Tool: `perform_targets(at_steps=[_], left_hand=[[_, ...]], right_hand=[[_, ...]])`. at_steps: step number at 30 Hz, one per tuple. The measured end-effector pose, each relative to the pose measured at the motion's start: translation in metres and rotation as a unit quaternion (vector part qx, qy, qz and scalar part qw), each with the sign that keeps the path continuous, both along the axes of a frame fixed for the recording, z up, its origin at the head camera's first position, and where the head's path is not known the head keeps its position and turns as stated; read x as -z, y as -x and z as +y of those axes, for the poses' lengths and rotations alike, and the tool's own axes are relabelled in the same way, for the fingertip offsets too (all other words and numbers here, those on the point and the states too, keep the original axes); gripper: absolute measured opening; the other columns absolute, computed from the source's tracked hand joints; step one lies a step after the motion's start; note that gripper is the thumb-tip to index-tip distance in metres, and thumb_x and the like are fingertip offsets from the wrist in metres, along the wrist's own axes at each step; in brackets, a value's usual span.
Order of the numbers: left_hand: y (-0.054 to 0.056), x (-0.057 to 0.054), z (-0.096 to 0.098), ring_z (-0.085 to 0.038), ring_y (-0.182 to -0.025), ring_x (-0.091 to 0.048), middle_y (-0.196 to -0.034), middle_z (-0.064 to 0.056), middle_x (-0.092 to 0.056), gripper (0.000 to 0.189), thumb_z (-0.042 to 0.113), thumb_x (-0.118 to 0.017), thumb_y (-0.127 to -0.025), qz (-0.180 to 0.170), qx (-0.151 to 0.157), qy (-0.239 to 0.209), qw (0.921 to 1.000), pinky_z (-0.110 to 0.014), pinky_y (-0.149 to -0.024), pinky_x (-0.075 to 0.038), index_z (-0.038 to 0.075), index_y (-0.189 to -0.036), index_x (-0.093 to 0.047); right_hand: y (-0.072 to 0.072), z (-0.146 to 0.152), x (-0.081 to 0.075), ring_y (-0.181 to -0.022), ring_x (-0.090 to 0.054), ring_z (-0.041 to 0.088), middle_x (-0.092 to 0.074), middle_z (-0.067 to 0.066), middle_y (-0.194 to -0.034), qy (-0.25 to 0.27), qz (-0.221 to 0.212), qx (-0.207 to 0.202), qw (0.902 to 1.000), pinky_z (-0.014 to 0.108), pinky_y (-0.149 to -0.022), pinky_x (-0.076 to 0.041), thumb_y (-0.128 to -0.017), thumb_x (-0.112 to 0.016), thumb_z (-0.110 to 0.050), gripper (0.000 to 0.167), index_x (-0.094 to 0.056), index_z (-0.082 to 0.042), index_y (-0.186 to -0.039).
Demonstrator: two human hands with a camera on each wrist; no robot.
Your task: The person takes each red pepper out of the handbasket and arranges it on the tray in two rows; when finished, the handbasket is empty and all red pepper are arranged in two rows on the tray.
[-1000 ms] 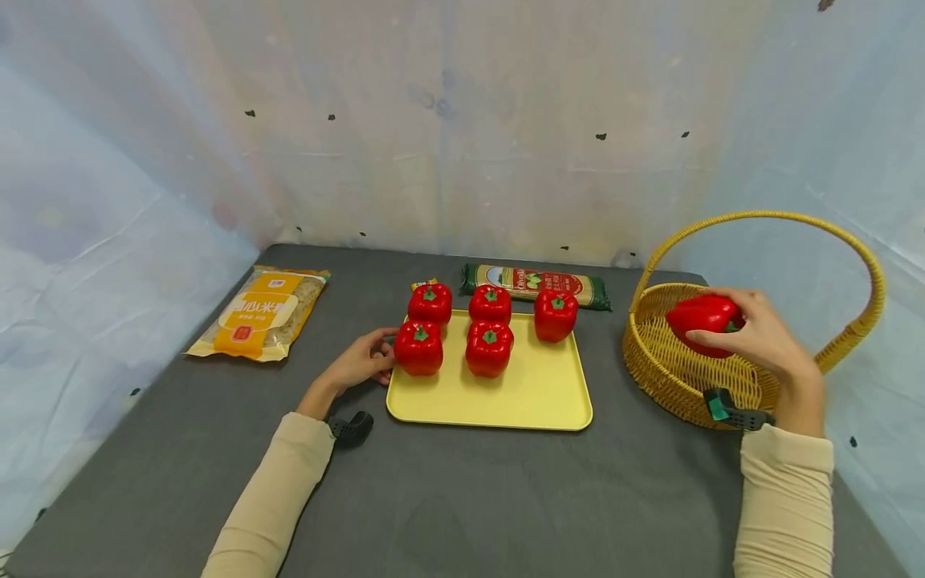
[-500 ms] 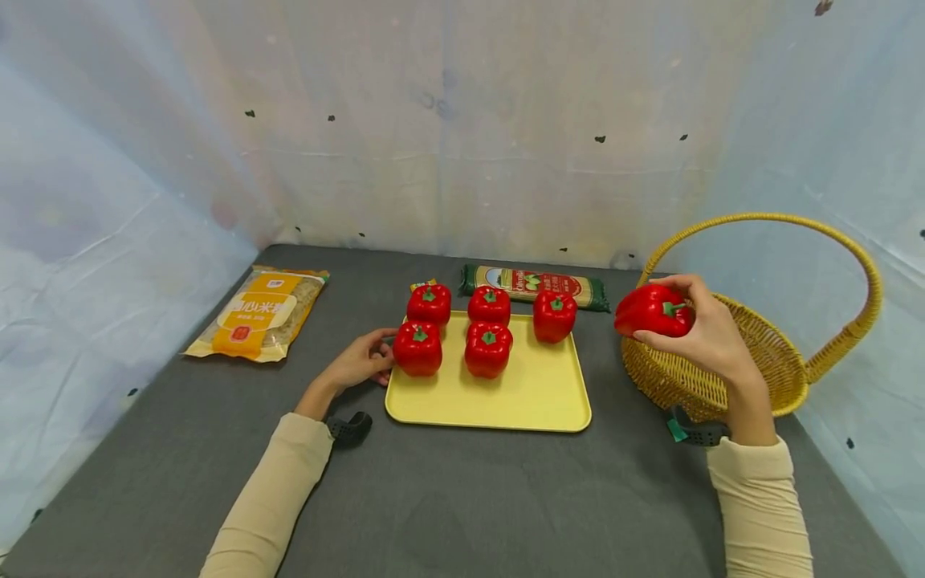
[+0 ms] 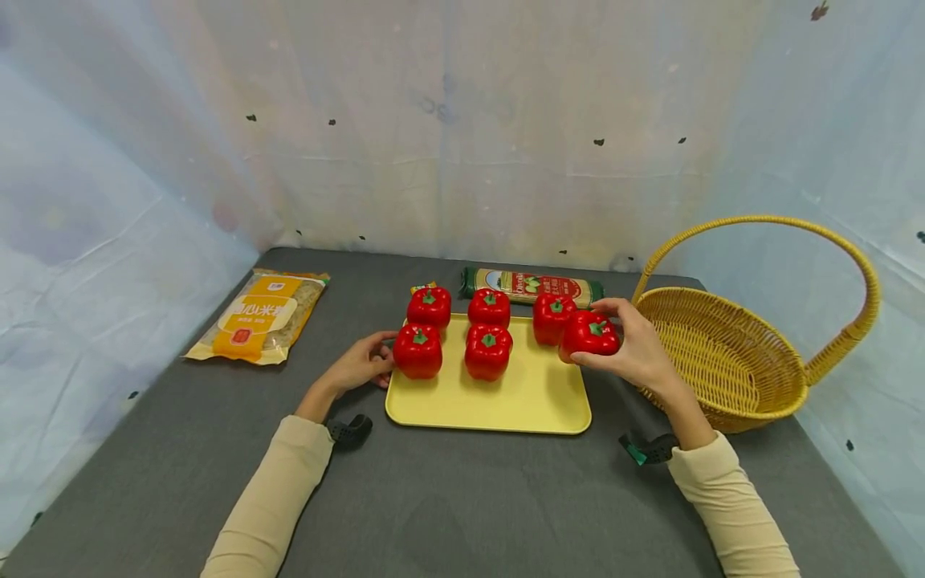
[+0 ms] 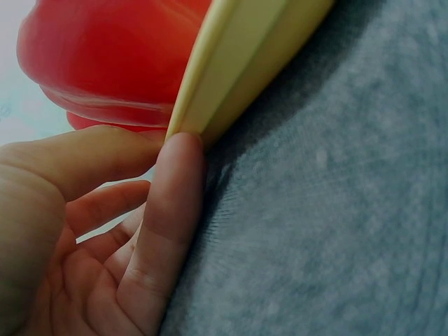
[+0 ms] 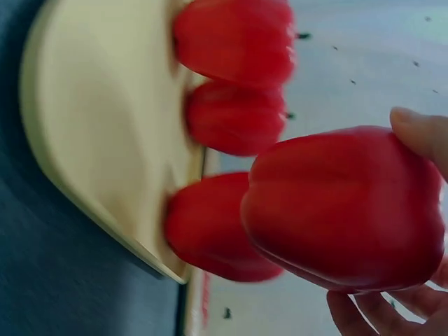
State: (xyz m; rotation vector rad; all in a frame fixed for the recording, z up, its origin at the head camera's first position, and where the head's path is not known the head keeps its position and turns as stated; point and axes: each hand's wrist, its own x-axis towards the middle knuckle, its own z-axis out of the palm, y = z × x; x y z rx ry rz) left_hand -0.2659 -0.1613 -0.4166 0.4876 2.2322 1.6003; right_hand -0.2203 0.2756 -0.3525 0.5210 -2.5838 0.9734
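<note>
In the head view, my right hand (image 3: 639,351) holds a red bell pepper (image 3: 588,334) over the right edge of the yellow tray (image 3: 499,407). The right wrist view shows this bell pepper (image 5: 343,210) gripped between thumb and fingers, above the tray's floor and overlapping a standing pepper (image 5: 213,227). Several more red bell peppers with green stems stand on the tray, one of them front left (image 3: 417,352). At the tray's left side rests my left hand (image 3: 361,363). Its thumb and a finger pinch the tray rim (image 4: 189,98) in the left wrist view, just beside a pepper (image 4: 115,59).
A yellow wicker basket (image 3: 784,371) with a tall arched handle stands at the right. Behind the tray lies a green and red packet (image 3: 535,284), with a small yellow packet (image 3: 423,286) near it. An orange bag of grain (image 3: 262,315) lies at the left.
My right hand has carried the bell pepper leftward from over the basket to the tray's right edge, turning its stem upward. My left hand has stayed at the tray.
</note>
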Motion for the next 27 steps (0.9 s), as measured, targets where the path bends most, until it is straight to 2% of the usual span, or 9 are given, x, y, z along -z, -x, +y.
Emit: perform_targets(at_steps=[3, 11, 20, 23, 27], left_hand=[[0.000, -0.001, 0.000, -0.022, -0.068, -0.059, -0.093, -0.020, -0.053, 0.055, 0.000, -0.054, -0.092, -0.001, 0.000, -0.002, 1.0000, -0.032, -0.062, -0.056, -0.005, -0.141, -0.029], [-0.001, -0.005, 0.000, -0.024, -0.068, -0.060, -0.095, -0.023, -0.053, 0.055, 0.000, -0.054, -0.092, 0.006, -0.001, -0.002, 1.0000, -0.031, -0.061, -0.056, -0.006, -0.140, -0.029], [-0.002, -0.003, 0.000, -0.023, -0.068, -0.060, -0.094, -0.021, -0.052, 0.055, 0.000, -0.054, -0.092, 0.003, -0.001, -0.005, 1.0000, -0.032, -0.061, -0.056, -0.006, -0.141, -0.029], [-0.002, -0.001, 0.000, -0.024, -0.068, -0.060, -0.093, -0.021, -0.052, 0.055, 0.000, -0.053, -0.092, 0.006, 0.000, -0.003, 1.0000, -0.032, -0.061, -0.056, -0.007, -0.140, -0.029], [0.006, 0.011, -0.002, -0.024, -0.067, -0.060, -0.094, -0.021, -0.052, 0.055, -0.001, -0.053, -0.092, 0.006, -0.003, -0.003, 1.0000, -0.032, -0.060, -0.056, -0.006, -0.141, -0.028]], right_hand=[[0.002, -0.007, 0.007, -0.097, -0.054, 0.028, -0.053, 0.012, -0.114, 0.004, -0.014, -0.005, 0.9999, 0.048, -0.077, -0.052, -0.064, -0.087, -0.029, 0.072, -0.050, -0.004, -0.120], [0.008, -0.022, 0.021, -0.097, -0.047, 0.026, -0.046, 0.011, -0.111, -0.021, -0.013, 0.005, 0.9997, 0.047, -0.078, -0.048, -0.062, -0.086, -0.041, 0.072, -0.055, -0.007, -0.116], [0.011, -0.031, 0.038, -0.096, -0.045, 0.024, -0.046, 0.009, -0.108, -0.024, -0.015, 0.015, 0.9995, 0.045, -0.079, -0.047, -0.063, -0.085, -0.042, 0.069, -0.056, -0.008, -0.116], [0.011, -0.032, 0.042, -0.097, -0.044, 0.024, -0.046, 0.009, -0.109, -0.026, -0.012, 0.014, 0.9995, 0.045, -0.079, -0.047, -0.064, -0.085, -0.041, 0.068, -0.056, -0.008, -0.116], [0.011, -0.033, 0.043, -0.099, -0.044, 0.024, -0.046, 0.010, -0.110, -0.033, -0.019, 0.014, 0.9992, 0.045, -0.080, -0.046, -0.064, -0.084, -0.044, 0.070, -0.056, -0.008, -0.117]])
